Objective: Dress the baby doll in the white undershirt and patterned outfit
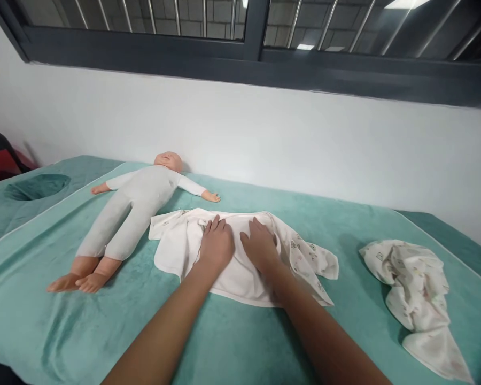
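A white baby shirt point(240, 289) with small printed figures lies spread open on the green cover, its sleeves out to both sides. My left hand point(217, 243) rests on the shirt's inside, left of its middle, fingers stretched forward over the cloth and its thumb hidden. To its right, my right hand point(260, 246) presses on the same cloth, thumb apart from the fingers. Neither hand visibly pinches the fabric. A baby doll point(144, 187) in a white body suit lies on its back beyond the left sleeve, arms spread and feet toward me.
A crumpled white printed cloth point(417, 294) lies at the right. The green cover point(104, 331) has folds at the left and a face hole point(38, 187) at the far left. Behind stand a white wall point(240, 139) and a dark window frame point(224, 56). A red and black object point(0, 160) sits at the left edge.
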The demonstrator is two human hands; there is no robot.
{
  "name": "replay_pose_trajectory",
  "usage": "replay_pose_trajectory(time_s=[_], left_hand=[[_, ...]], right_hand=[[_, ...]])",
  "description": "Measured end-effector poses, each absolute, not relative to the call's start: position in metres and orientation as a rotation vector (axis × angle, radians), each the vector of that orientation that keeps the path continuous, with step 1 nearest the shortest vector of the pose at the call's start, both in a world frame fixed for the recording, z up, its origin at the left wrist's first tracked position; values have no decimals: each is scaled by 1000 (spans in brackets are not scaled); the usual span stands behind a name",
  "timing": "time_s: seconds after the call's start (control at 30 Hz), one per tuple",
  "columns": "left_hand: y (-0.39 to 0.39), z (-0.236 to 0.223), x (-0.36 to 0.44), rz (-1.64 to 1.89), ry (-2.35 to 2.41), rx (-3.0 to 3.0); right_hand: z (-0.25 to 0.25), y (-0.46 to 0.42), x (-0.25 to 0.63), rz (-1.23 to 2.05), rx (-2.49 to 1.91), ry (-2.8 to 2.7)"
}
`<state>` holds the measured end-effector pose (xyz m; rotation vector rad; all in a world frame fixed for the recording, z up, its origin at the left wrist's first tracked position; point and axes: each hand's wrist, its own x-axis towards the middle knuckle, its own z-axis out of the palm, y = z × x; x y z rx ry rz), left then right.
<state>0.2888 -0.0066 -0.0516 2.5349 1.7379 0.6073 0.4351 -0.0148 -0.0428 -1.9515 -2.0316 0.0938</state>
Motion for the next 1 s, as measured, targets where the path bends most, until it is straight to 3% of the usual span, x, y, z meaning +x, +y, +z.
replay_pose_trajectory(time_s=[0.4,0.73,1.0], left_hand=[[-10,-52,293,964,2155,2545],[-3,-60,293,766,2186,2584],[25,-62,287,309,2113,2419]], right_hand=[[-38,-17,474,-123,-1946,-2019],[-42,-13,492,116,-2005,-1986],[-43,-11,492,313,-2073,-1988]])
